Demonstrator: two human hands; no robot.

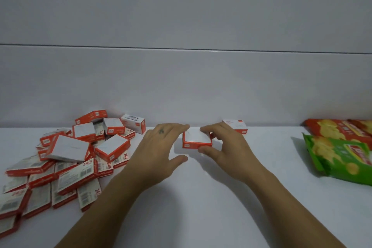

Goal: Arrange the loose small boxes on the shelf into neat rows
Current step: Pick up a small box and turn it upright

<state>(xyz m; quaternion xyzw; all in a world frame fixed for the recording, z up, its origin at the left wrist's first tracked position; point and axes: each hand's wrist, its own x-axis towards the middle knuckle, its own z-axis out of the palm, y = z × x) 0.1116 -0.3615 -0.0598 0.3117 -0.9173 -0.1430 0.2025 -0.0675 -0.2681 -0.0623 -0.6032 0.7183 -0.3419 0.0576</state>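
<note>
A small red-and-white box (196,141) sits on the white shelf (193,197) near the back wall. My right hand (223,147) grips it, fingers on its far edge and thumb at its front right corner. My left hand (161,147) is spread open, its fingertips touching the box's upper left corner and its thumb free below. Another red-and-white box (237,126) lies just behind my right hand by the wall. A loose heap of several like boxes (66,157) covers the shelf's left side, many tilted or overlapping.
Green (338,159) and red (340,129) snack bags lie at the right end of the shelf. A grey panelled wall (185,86) closes the back. Bare shelf surface shows in front of my hands.
</note>
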